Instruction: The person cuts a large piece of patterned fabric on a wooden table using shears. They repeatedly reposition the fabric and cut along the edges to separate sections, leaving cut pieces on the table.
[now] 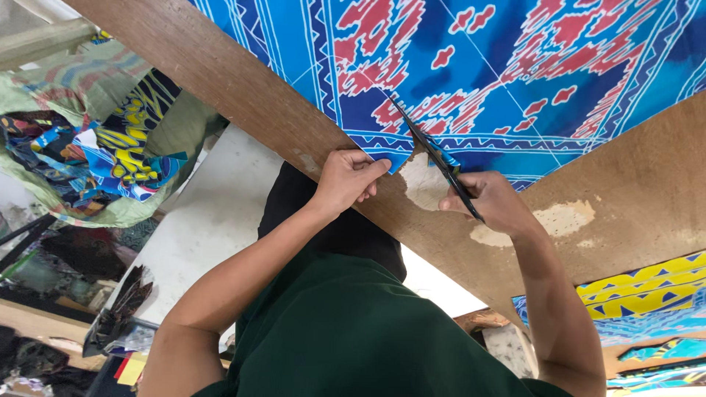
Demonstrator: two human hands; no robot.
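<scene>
Blue patterned fabric (515,81) with red motifs spread flat on brown wooden table (632,198), head view. Left hand (349,179) pinching fabric's cut edge at table rim, fingers closed on cloth. Right hand (494,202) clamped around scissors (434,156), blades angled up-left into fabric along white chalk line. Heap of mixed printed cloth (95,140) far left, yellow-blue fabric (647,283) lower right.
</scene>
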